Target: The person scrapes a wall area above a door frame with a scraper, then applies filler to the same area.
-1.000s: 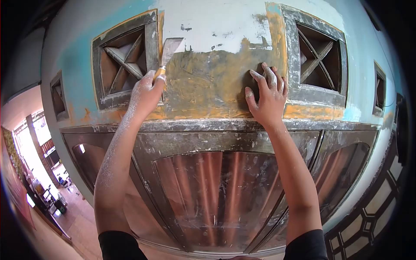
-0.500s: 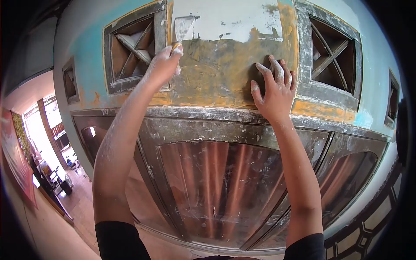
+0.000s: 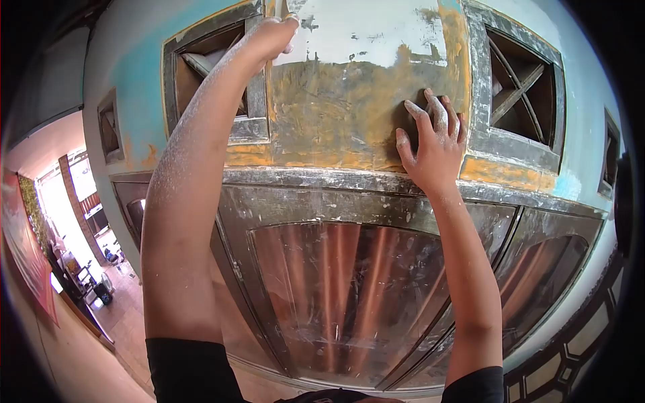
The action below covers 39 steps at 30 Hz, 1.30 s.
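My left hand [image 3: 272,37] is raised to the top of the view, its fingers wrapped round a scraper [image 3: 279,8]. Only a sliver of that tool shows; most of it is cut off by the frame's upper edge or hidden by the hand. White dust coats this hand and forearm. Lower and to the right, my right hand [image 3: 435,142] rests with spread fingers against the wall panel [image 3: 329,114]. The panel is patchy brown and ochre below, with a white coated area [image 3: 363,30] above. White powder also marks the right fingertips.
Wooden vent frames with crossed bars stand on either side, a left vent [image 3: 208,74] and a right vent [image 3: 517,87]. Beneath the panel runs a worn wooden ledge [image 3: 322,178] above a glazed window [image 3: 349,289]. At far left a bright doorway [image 3: 64,208] opens.
My left hand has moved up with the scraper, whose blade has mostly left the view. My right hand stays on the panel; the view has shifted slightly.
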Each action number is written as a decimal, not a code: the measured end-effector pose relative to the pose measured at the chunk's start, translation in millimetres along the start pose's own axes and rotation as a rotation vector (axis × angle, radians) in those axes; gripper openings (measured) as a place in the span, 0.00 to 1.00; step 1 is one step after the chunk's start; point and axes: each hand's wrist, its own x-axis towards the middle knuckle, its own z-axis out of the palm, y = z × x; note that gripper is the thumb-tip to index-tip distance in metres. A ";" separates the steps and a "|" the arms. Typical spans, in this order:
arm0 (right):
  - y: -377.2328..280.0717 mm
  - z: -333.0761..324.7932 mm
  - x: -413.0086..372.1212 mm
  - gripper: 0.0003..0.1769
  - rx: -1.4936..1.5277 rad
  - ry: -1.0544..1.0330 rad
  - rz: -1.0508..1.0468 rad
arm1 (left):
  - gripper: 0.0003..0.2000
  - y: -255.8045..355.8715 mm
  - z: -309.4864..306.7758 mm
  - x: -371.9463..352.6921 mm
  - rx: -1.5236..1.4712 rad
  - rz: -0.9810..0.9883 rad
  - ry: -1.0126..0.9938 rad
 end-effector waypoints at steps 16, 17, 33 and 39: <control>-0.7 -3.7 0.3 0.25 0.016 -0.019 0.013 | 0.25 7.2 2.2 64.8 -0.085 0.051 0.067; -0.5 -3.6 -0.1 0.25 0.019 -0.025 0.014 | 0.26 11.6 3.8 46.8 -0.079 0.047 0.028; 0.1 -2.8 -5.1 0.26 0.032 -0.021 -0.016 | 0.27 -10.2 69.4 -101.9 -0.029 -0.099 -0.282; -39.6 -37.2 5.1 0.32 0.386 -0.398 0.065 | 0.28 -7.4 101.0 -114.8 -0.043 -0.010 -0.364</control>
